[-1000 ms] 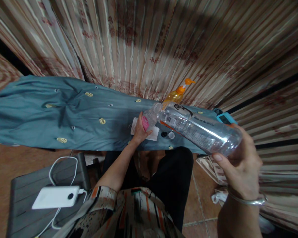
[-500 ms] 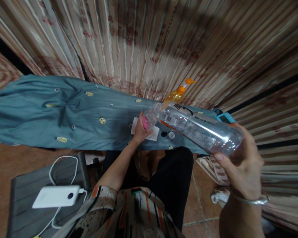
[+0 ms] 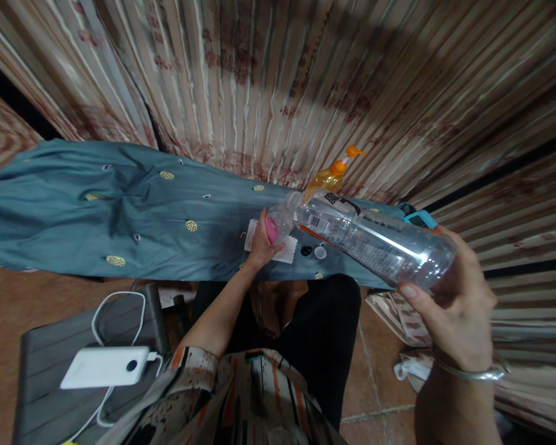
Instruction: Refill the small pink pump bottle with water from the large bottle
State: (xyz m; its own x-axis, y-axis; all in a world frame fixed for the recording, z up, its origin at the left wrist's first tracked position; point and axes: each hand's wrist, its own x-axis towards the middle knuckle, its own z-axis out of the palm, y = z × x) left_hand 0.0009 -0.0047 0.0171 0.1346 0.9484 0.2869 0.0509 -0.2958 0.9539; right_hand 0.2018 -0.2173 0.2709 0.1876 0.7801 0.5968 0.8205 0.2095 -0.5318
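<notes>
From my remote seat I have 1 feed, the head view. It looks down on a long, narrow desk (image 3: 152, 207) draped in a blue-green cloth with yellow oval prints and wrinkled most toward its left end. A pleated curtain (image 3: 241, 80) with reddish patterns hangs along the far edge, and dark bars (image 3: 505, 170) cross the folds at both sides.

Near the front edge, right of the middle, my left hand (image 3: 262, 246) is wrapped round a small clear bottle (image 3: 283, 216) with a pink patch. My right hand (image 3: 461, 303), with a silver bangle (image 3: 475, 374) at the wrist, is clamped on the base of a large clear bottle (image 3: 375, 238). That bottle tilts over the right part of the desk, neck down toward the small bottle's mouth; I cannot tell whether the 2 touch.

Below the left hand lies a white cloth (image 3: 287, 251), and just right of it, by the front edge, sit 2 caps, a black cap (image 3: 306, 251) and a white cap (image 3: 320, 252). An orange pump bottle (image 3: 325, 179) stands near the far edge. A blue-framed device (image 3: 421, 220) shows by the right end.

On the tiled floor (image 3: 0, 321), front left, a grey stool (image 3: 44, 364) carries a white power bank (image 3: 102, 367) and its cable (image 3: 95, 315).
</notes>
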